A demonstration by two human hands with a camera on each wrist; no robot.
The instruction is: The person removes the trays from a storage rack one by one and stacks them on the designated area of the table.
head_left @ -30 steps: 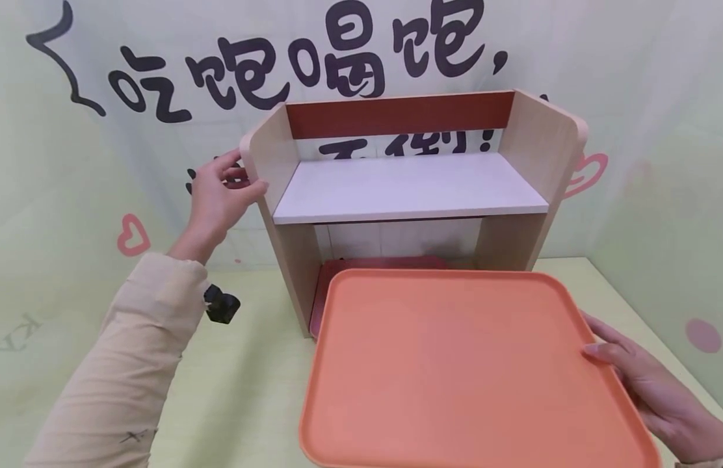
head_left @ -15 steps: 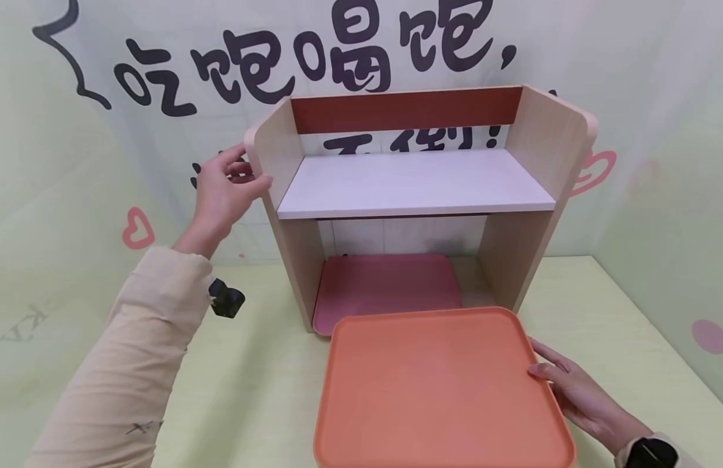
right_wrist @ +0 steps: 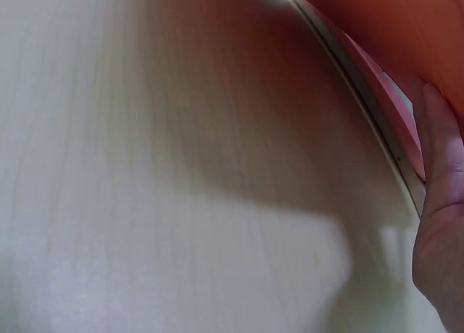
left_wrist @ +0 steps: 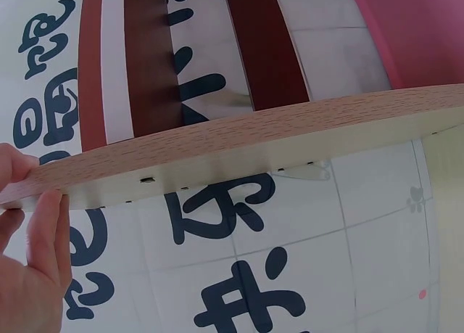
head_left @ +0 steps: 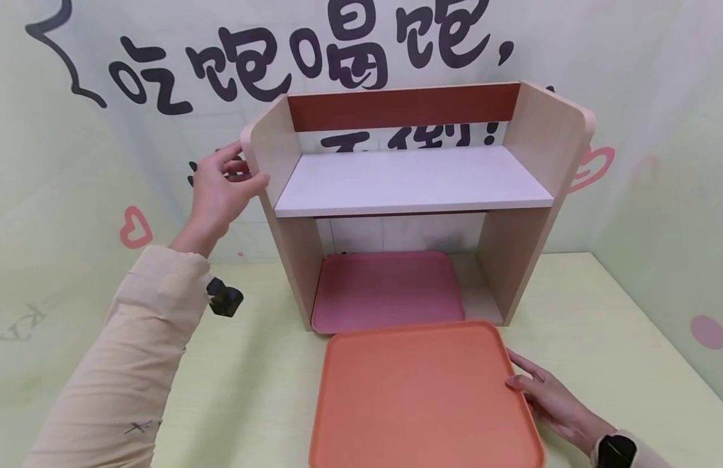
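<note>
In the head view my left hand [head_left: 218, 195] grips the left side panel of a wooden shelf unit [head_left: 279, 260], thumb on the front edge and fingers behind. The left wrist view shows the fingertips pinching that panel's edge [left_wrist: 239, 130]. My right hand [head_left: 551, 400] holds an orange tray [head_left: 420, 396] by its right rim, thumb on top and fingers underneath. The tray's far rim lies just in front of the shelf's lower opening. Inside that opening a pink tray [head_left: 387, 289] lies flat toward the left side. In the right wrist view the orange tray [right_wrist: 406, 28] is above the tabletop, casting a shadow.
The unit's white middle shelf [head_left: 414, 182] spans between both side panels, with a red-brown back strip [head_left: 402, 107] above. A pale wooden table [head_left: 578, 312] carries the unit. Behind it hangs a white sheet [head_left: 180, 39] with large black characters.
The orange tray and my right hand have moved left and lower, away from the shelf's opening, revealing the pink tray. My left hand keeps its grip on the side panel.
</note>
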